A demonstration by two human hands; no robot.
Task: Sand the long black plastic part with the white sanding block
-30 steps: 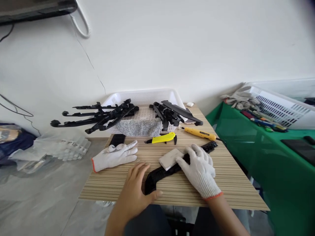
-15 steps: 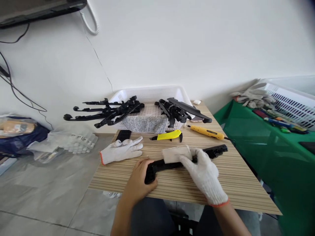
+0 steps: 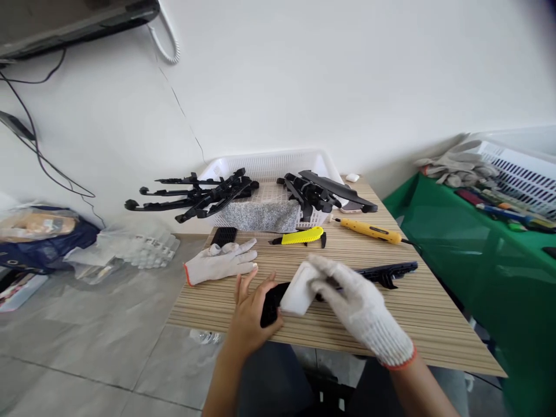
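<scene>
Loose white glove point(image 3: 220, 265) lies on desk point(image 3: 438, 341), just beyond and left of bare left hand point(image 3: 251, 313). Left hand grips left end of black part point(image 3: 270, 307), thumb nearside. White block point(image 3: 299, 294) between the hands, over the part, grasped by gloved right hand point(image 3: 358, 301). Black part extends past right hand; yellow screwdriver point(image 3: 369, 230) beyond.

The black part point(image 3: 386, 273) is a long, skinny, plastic-looking thing lying crosswise, its left end around 6 o'clock in the view and the knobbly right end over at 4. Middle's mostly hidden. The white pad point(image 3: 299, 292) is a chunky block sitting tilted at about 5:30, overlapping it; can't tell if they're actually touching.
</scene>
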